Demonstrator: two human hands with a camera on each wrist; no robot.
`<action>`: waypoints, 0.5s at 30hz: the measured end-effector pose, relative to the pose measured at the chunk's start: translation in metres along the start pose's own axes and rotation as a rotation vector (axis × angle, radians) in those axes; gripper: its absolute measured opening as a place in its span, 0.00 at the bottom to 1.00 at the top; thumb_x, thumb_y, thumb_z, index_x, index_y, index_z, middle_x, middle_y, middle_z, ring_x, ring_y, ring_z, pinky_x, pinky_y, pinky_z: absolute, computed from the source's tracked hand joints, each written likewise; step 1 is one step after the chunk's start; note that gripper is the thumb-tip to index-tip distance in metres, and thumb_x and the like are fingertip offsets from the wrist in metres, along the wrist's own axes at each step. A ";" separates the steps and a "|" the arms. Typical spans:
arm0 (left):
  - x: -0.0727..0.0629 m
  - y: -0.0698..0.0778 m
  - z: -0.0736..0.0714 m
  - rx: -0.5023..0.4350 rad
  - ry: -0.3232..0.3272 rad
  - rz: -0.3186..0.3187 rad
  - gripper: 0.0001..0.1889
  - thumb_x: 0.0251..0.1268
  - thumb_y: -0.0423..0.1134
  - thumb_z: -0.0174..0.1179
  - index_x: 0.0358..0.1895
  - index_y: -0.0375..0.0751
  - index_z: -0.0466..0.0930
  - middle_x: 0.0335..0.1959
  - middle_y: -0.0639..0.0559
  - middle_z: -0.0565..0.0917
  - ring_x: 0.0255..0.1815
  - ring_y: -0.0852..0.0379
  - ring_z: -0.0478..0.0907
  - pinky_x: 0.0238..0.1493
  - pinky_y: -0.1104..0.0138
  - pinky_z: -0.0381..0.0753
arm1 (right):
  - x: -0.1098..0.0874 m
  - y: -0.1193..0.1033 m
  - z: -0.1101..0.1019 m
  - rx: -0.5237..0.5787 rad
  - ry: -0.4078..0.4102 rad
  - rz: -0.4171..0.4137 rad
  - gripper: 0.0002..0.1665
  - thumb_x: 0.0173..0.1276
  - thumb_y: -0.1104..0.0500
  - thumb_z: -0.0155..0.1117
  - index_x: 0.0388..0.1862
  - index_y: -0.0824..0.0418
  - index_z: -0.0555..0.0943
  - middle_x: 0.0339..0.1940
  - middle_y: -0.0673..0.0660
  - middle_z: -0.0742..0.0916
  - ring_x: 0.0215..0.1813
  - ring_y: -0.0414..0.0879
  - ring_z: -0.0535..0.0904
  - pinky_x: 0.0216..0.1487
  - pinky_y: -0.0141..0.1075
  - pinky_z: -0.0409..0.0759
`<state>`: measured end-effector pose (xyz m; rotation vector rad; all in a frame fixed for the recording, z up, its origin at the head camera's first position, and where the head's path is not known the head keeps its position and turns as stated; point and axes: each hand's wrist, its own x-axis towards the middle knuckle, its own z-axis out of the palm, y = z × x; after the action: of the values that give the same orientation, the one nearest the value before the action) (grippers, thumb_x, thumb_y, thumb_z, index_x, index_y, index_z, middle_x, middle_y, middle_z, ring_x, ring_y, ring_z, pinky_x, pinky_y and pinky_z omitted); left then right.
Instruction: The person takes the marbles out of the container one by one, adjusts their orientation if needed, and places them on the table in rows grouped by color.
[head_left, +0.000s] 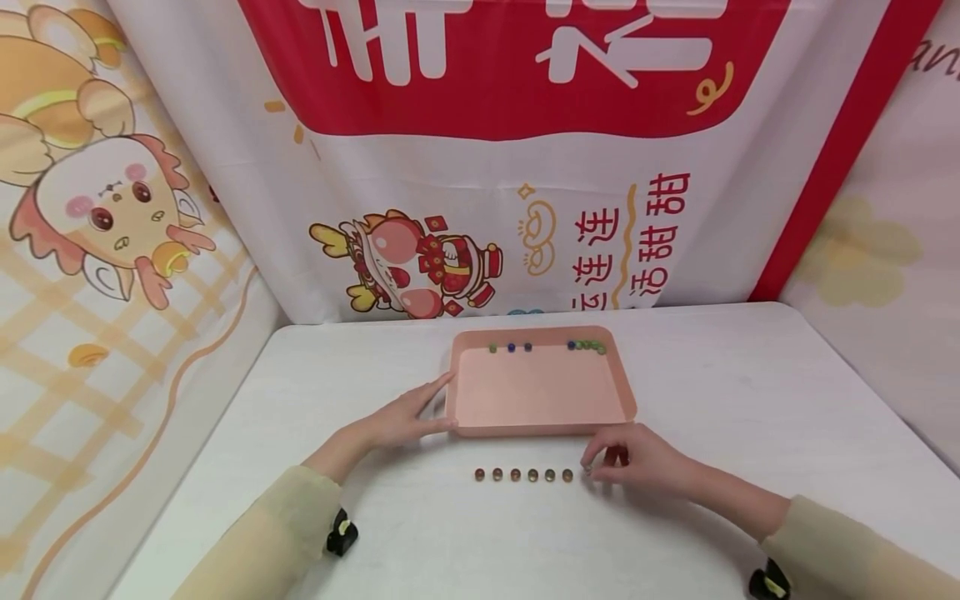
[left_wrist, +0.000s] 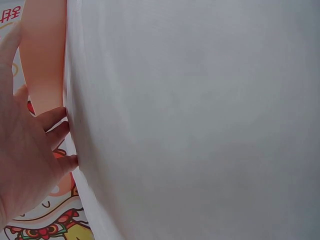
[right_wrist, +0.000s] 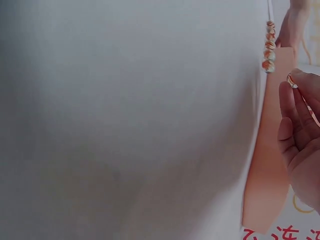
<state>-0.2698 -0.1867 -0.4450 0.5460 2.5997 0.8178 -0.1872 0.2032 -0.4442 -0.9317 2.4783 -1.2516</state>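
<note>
A shallow pink tray (head_left: 540,431) lies on the white table. My left hand (head_left: 405,415) touches the tray's left side with thumb and fingers spread and fairly straight. In front of the tray runs a row of several reddish-brown and greenish glass marbles (head_left: 532,475). At the right end of that row, my right hand (head_left: 637,460) pinches one clear marble with an orange swirl (right_wrist: 292,81) between thumb and fingertips. Along the tray's far wall sit blue and green marbles (head_left: 512,347), with a cluster of several at the right.
The white table (head_left: 720,392) extends around the tray on both sides. Behind it hangs a printed cloth (head_left: 480,167) with red and cartoon patterns, and more printed cloth (head_left: 112,333) borders the left side. A dark device is strapped at each sleeve.
</note>
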 end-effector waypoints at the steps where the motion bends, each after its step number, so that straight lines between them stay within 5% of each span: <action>1: 0.000 0.000 0.000 0.002 -0.001 -0.003 0.47 0.60 0.67 0.59 0.78 0.70 0.42 0.78 0.53 0.50 0.77 0.49 0.45 0.73 0.46 0.48 | 0.000 0.000 0.001 0.002 -0.007 0.015 0.07 0.60 0.61 0.72 0.38 0.55 0.86 0.35 0.44 0.85 0.28 0.36 0.76 0.27 0.31 0.77; 15: 0.000 0.001 0.000 0.003 -0.004 0.000 0.46 0.61 0.66 0.58 0.78 0.69 0.42 0.78 0.51 0.51 0.77 0.48 0.46 0.72 0.45 0.47 | 0.004 0.011 0.010 -0.037 -0.027 0.029 0.09 0.59 0.64 0.73 0.37 0.51 0.86 0.32 0.43 0.84 0.31 0.36 0.76 0.31 0.30 0.77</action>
<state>-0.2699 -0.1863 -0.4443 0.5482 2.5973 0.8125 -0.1903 0.1991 -0.4587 -0.9112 2.4931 -1.1811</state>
